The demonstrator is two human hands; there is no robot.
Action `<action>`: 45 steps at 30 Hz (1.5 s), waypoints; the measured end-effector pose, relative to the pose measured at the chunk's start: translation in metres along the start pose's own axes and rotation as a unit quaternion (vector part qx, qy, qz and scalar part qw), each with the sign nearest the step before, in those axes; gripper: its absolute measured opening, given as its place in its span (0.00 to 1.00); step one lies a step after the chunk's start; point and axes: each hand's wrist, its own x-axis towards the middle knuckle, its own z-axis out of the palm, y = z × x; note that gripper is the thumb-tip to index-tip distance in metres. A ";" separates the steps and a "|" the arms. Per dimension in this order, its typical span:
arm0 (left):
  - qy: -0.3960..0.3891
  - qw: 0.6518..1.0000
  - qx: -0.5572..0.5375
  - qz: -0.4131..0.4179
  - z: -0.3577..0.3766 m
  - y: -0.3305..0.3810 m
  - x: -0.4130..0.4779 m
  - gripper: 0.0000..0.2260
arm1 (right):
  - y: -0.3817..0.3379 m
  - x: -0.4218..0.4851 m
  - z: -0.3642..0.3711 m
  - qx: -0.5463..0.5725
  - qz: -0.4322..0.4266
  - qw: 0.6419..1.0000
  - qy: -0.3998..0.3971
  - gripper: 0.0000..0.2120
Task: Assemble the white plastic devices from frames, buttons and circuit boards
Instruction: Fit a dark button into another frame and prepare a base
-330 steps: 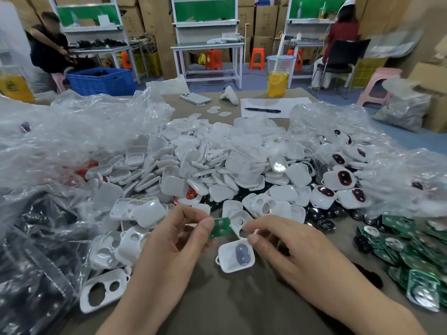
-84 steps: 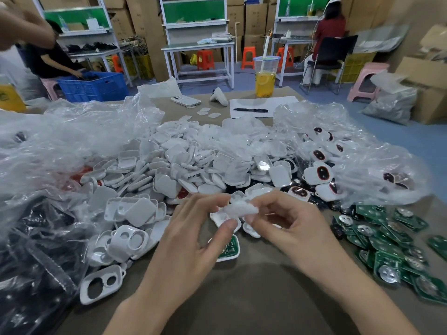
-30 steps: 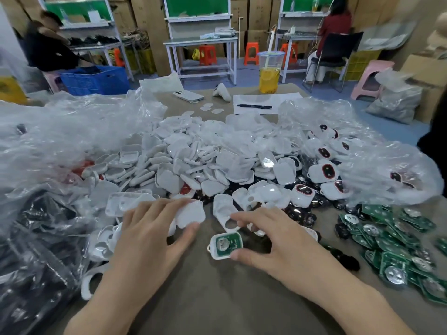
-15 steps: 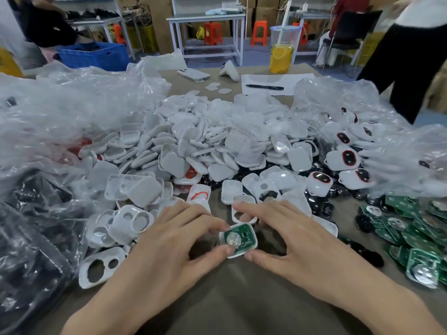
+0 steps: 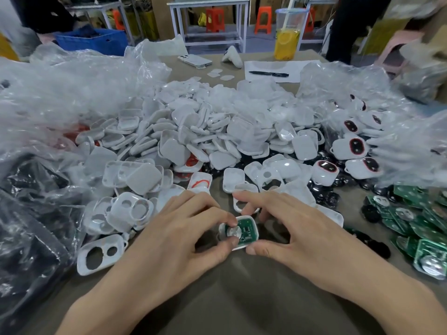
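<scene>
**Both hands on one frame at the table's near edge**

Wide brown table (image 5: pixel 242 298), and it is loaded. Crumpled clear bags (image 5: pixel 72 93) billow up on the left, and another bag (image 5: pixel 411 146) on the right spills finished white devices with dark red-ringed buttons. Down the middle runs a big heap of white covers (image 5: pixel 205 131), piled every which way. To the right, just beside the heap, green circuit boards (image 5: pixel 416 221) lie overlapping in a loose pile. A spare two-hole frame (image 5: pixel 100 255) sits flat near the left bags.

Now the action, front and centre. The left hand (image 5: pixel 174 238) comes in with thumb and forefinger curled, pinching the left end of a white frame (image 5: pixel 256 234). The right hand (image 5: pixel 302 233) meets it from the other side, thumb pressed to the frame's near edge, fingers arched over the far edge. So the frame is gripped between both hands, low over the bare table just in front of the heap. Seated inside it is a green circuit board (image 5: pixel 246 229), face up, its round silver disc (image 5: pixel 234 232) right under the left fingertips
</scene>
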 end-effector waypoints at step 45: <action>-0.012 0.999 -0.027 -0.020 -0.001 0.002 0.000 0.10 | 0.001 0.000 -0.001 -0.012 -0.008 1.000 0.007 0.33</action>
